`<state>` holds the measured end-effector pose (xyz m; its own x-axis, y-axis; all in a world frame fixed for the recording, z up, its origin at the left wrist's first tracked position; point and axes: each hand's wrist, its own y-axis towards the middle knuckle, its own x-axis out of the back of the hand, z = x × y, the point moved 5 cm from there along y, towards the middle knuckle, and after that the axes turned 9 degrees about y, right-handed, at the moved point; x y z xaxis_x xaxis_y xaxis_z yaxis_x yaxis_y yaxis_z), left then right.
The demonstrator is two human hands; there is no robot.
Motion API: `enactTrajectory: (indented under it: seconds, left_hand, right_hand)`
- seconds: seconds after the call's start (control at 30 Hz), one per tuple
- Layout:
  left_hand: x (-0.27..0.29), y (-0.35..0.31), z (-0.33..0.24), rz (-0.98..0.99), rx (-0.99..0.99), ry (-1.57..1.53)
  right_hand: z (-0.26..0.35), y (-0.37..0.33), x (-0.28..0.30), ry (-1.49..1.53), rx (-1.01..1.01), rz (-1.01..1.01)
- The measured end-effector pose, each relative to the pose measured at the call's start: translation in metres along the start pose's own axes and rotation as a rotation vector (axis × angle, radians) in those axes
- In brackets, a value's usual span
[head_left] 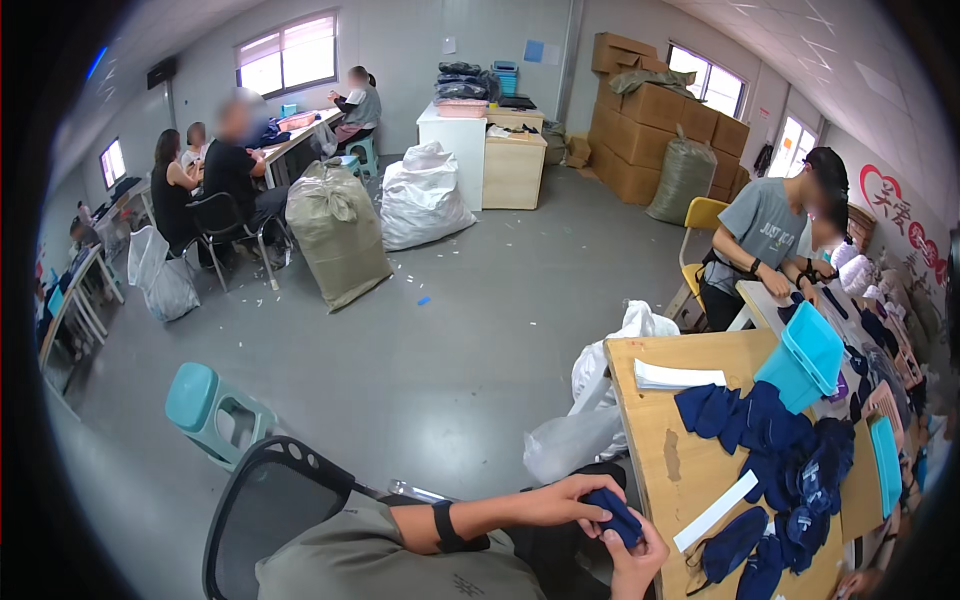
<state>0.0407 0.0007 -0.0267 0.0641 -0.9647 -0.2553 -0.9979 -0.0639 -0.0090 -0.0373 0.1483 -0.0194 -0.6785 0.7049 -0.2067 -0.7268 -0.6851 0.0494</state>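
A small navy cloth piece (618, 517), bunched or folded, is gripped between both of my hands in front of the table edge. My left hand (572, 502), with a black band on its forearm, pinches it from the upper left. From below and to the right, my right hand (640, 556) has its thumb and fingers closed on it. Just right of my hands lies a pile of similar navy cloth pieces (770, 420) on the wooden table (650, 450). A flat navy piece with a thin strap (733, 547) and a white paper strip (716, 510) are nearest.
A stack of white strips (678, 376) and a light-blue basket (803, 355) sit on the table. Beyond, a person in grey (765, 235) works. White bags (590, 420) stand beside the table's left edge. A teal stool (215, 405) and black chair back (275, 515) are at left.
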Motion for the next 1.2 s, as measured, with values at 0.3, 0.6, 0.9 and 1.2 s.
enactTrajectory:
  seconds: [0.3,0.6,0.9,1.2]
  left_hand:
    - [-0.008,0.008,0.009,0.123,0.147,0.080]
    - [0.005,0.013,0.044,0.077,0.269,-0.011]
    - [-0.032,0.033,0.051,0.205,0.131,0.003]
    - [-0.037,0.028,0.055,0.238,0.070,0.014]
  right_hand:
    - [-0.011,-0.004,0.018,-0.154,0.124,0.009]
    - [-0.017,-0.018,0.024,-0.182,0.189,-0.129]
    - [-0.011,-0.046,0.046,-0.161,0.236,-0.227]
    - [-0.009,-0.063,0.040,-0.129,0.209,-0.321]
